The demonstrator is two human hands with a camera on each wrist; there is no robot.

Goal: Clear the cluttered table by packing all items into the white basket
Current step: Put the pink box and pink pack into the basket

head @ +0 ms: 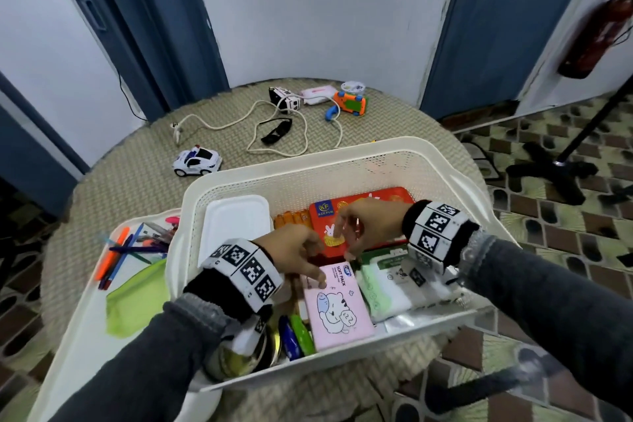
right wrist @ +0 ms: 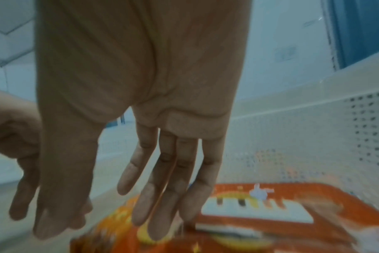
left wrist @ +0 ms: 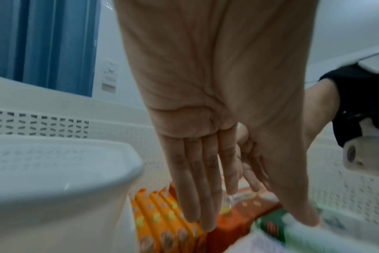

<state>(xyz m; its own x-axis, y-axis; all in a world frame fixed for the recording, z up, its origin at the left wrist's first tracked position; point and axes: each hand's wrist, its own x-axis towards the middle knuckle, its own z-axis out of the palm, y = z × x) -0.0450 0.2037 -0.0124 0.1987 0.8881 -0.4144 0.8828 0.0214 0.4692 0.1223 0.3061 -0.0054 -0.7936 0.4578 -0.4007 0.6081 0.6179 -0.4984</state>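
The white basket point(head: 308, 161) stands on the round table right in front of me. Inside it lie a white lidded box point(head: 236, 219), orange packs point(head: 291, 217), a red package point(head: 383, 202), a pink tissue pack point(head: 339, 312) and a green and white wipes pack point(head: 387, 281). Both hands hover inside it and hold nothing. My left hand point(head: 317, 264) touches the pink pack's top edge with a fingertip, its fingers point(left wrist: 197, 188) straight above the orange packs point(left wrist: 158, 219). My right hand point(head: 344, 245) hangs over the red package point(right wrist: 314, 196), fingers point(right wrist: 173, 188) relaxed.
On the table behind the basket lie a toy police car point(head: 197, 161), sunglasses point(head: 275, 130), a white cable point(head: 301, 134), a black and white toy point(head: 284, 99), a pink pack point(head: 317, 94) and an orange toy point(head: 349, 103). A white tray point(head: 85, 319) with pens point(head: 126, 250) sits at the left.
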